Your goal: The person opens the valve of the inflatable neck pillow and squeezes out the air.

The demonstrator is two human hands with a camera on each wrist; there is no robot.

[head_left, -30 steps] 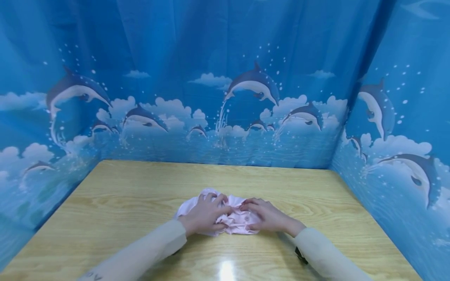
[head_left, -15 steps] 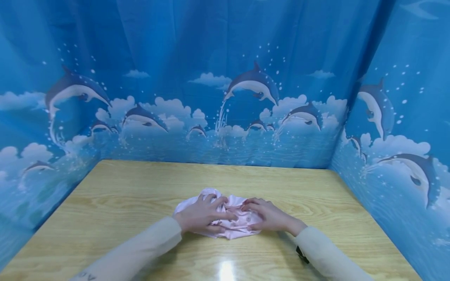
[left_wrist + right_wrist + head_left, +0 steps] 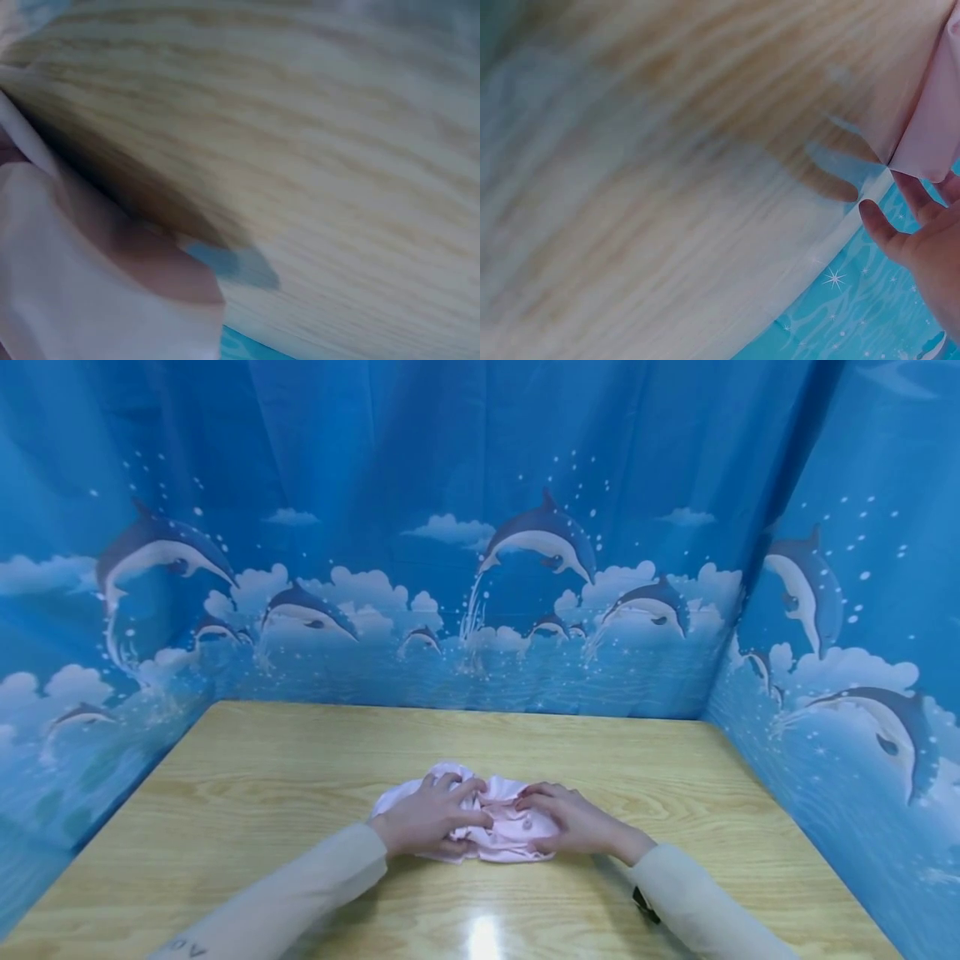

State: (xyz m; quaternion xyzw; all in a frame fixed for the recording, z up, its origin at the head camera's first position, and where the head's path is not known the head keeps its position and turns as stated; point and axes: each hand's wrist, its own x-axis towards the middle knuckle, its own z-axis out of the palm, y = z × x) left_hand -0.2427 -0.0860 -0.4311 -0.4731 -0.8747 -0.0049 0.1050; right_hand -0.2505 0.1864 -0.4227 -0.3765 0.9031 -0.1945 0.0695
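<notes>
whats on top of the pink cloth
The left hand rests on the pink cloth, the right hand on its right side; whatever they cover cannot be seen.

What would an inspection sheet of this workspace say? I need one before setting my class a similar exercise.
Surface: wood-grain table, glossy, with a glare spot near the person.
Job's things: one pink cloth, crumpled, lying on the table.
Clutter: nothing seen.
Hands: left hand rests on the cloth, fingers spread; right hand touches its right end.
Cables: nothing seen.
Surroundings: blue dolphin-print curtain behind and at both sides.
</notes>
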